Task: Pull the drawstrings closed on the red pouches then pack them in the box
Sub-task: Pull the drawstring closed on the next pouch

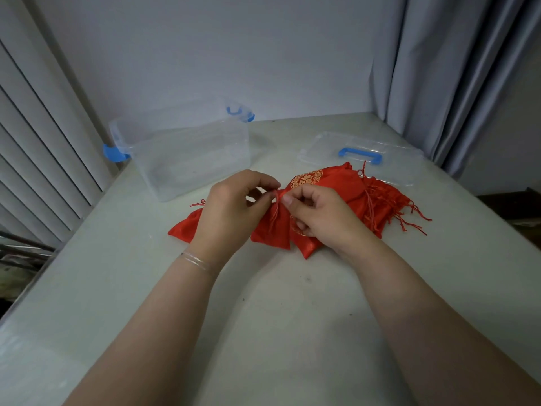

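Both hands meet over a red pouch [270, 230] on the table [292, 303]: the left hand [231, 212] and right hand [319, 215] each pinch its drawstring [275, 210] at the gathered neck. More pouches [366, 200] lie heaped just right, one [184, 227] under the left hand. The clear box [187, 153] stands open beyond, its lid [363, 156] set apart to the right.

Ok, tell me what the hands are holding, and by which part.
Both hands, left hand and right hand, pinch one red pouch at its gathered neck, where the drawstrings hang down.
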